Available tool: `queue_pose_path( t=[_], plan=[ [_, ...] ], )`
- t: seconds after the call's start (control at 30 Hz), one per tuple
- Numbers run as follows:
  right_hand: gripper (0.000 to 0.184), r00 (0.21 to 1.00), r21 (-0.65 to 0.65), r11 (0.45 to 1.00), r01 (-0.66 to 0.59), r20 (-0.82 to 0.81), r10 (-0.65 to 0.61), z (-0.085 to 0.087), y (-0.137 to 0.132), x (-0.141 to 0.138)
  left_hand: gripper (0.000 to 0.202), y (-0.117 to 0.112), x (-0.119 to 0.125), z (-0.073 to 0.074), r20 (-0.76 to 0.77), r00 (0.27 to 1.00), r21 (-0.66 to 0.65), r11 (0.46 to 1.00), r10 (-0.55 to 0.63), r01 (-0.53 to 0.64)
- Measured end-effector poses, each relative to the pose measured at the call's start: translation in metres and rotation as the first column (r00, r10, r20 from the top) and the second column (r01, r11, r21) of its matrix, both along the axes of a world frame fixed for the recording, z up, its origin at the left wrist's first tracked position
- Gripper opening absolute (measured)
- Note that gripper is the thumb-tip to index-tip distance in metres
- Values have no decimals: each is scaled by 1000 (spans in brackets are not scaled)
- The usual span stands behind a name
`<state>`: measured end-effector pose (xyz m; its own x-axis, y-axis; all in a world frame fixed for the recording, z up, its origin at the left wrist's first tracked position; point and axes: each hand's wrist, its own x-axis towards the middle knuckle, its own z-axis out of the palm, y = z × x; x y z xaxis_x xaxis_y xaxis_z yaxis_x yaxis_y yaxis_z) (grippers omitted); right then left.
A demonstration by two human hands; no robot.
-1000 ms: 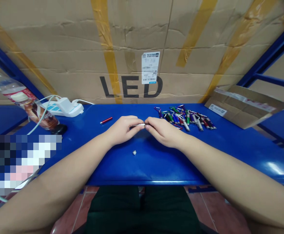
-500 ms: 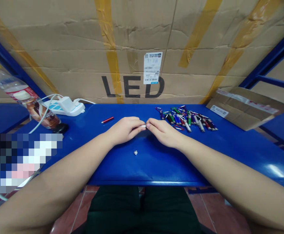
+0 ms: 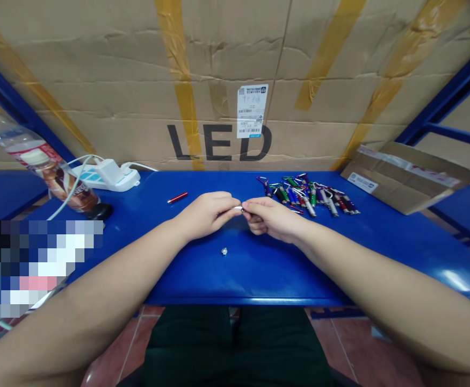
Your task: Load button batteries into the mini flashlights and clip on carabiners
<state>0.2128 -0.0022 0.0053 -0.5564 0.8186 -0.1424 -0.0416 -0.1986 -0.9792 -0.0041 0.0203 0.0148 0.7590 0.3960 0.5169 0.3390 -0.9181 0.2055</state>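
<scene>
My left hand [image 3: 204, 214] and my right hand [image 3: 269, 217] meet above the blue table [image 3: 259, 279], their fingertips on a small silver metal tube [image 3: 238, 208]. Most of the tube is hidden by my fingers. It looks like a keychain flashlight body, but I cannot be sure. Just below my hands lies a tiny silver metal part [image 3: 224, 251]. A red mini flashlight [image 3: 177, 198] rests left of my left hand. Beyond my right hand is a heap of multicoloured keychain flashlights with carabiner clips [image 3: 309, 196].
Along the table's back edge at left are a white power strip [image 3: 106, 178] with a plugged-in adapter and cable, and a tilted plastic bottle [image 3: 37, 156]. A flattened cardboard packet [image 3: 404, 179] lies back right. A large taped carton [image 3: 218, 80] stands behind.
The fingers of my right hand have curled further around the end of the silver tube. My left hand and the items on the table stay almost where they were.
</scene>
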Motion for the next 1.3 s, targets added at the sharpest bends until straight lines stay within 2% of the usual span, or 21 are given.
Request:
queue_pose_path(
  t=[0.07, 0.13, 0.2, 0.27, 0.37, 0.43, 0.5, 0.6, 0.7, 0.8, 0.87, 0.93, 1.03, 1.13, 1.2, 1.3],
  plan=[
    [36, 999, -76, 997, -19, -41, 15, 1, 0, 0, 30, 1, 0, -1, -13, 1000, 47, 999, -1, 2],
    [37, 999, -73, 996, -40, -37, 37, 2, 1, 2, 30, 1, 0, -2, -22, 1000, 71, 997, -2, 3],
    [39, 999, 20, 999, -43, 18, 43, 2, 3, 4, 29, 1, 1, -3, -14, 1000, 61, 998, 7, -6],
    [39, 992, 191, 981, -43, 129, 18, 3, 5, 7, 26, 1, 0, -3, 6, 1000, 24, 999, 21, -21],
    [33, 952, 445, 894, -57, 295, -86, 9, 7, 15, 22, 3, -2, -2, 44, 998, -44, 998, 54, -52],
    [25, 934, 540, 841, -38, 317, -162, 12, 8, 21, 21, 6, -5, -2, 86, 992, -67, 994, 88, -83],
    [21, 939, 597, 802, 11, 269, -214, 13, 9, 24, 22, 8, -6, -2, 123, 986, -57, 993, 110, -103],
    [24, 954, 667, 745, 8, 218, -205, 10, 8, 22, 24, 10, -5, -5, 130, 988, -56, 995, 85, -78],
    [17, 944, 709, 704, -41, 259, -205, 7, 7, 18, 19, 9, -2, -7, 87, 995, -112, 993, 53, -43],
    [12, 913, 752, 655, -78, 317, -256, 8, 10, 22, 24, 10, -2, -6, 44, 992, -157, 982, 115, -107],
    [9, 855, 801, 590, -100, 373, -361, 9, 16, 31, 38, 13, -6, -4, 20, 974, -169, 961, 228, -221],
    [6, 743, 835, 533, -138, 443, -502, 8, 25, 42, 41, 19, -15, -1, -1, 934, -148, 924, 357, -354],
    [5, 572, 827, 519, -214, 537, -620, 5, 37, 54, 33, 30, -32, 1, 4, 846, -77, 844, 533, -531],
    [3, 450, 816, 496, -297, 578, -681, 2, 42, 55, 27, 39, -51, 1, -7, 729, -49, 728, 684, -684],
    [4, 374, 792, 509, -337, 608, -700, 1, 42, 51, 26, 43, -62, 0, -69, 656, -52, 654, 752, -755],
    [10, 257, 745, 580, -331, 662, -704, 1, 39, 47, 33, 49, -76, -2, -217, 557, -34, 564, 802, -825]
  ],
)
